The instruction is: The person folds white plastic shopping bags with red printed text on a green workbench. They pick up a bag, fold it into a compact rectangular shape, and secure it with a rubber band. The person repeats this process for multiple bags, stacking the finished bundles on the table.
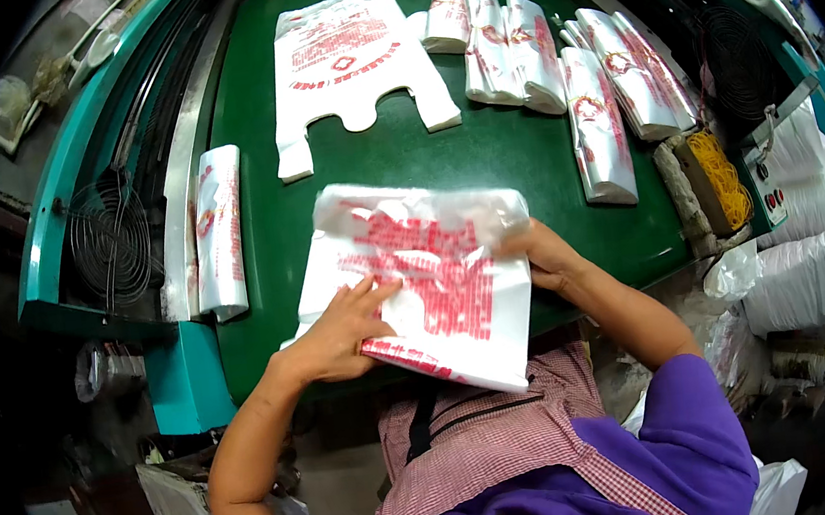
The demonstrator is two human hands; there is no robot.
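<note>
A stack of white plastic bags with red print lies in front of me at the near edge of the green table, its lower edge hanging over toward my apron. My left hand rests on its left part, fingers stretched out and apart on the print. At the stack's right edge, my right hand is closed with the plastic between thumb and fingers; part of those fingers is hidden. Beyond it, another flat stack of handled bags lies on the table, handles toward me.
Several folded bag bundles lie at the back right, and one more bundle is at the left edge. A box of yellow rubber bands stands at the right. Teal machine frames flank the green table. White bags are piled far right.
</note>
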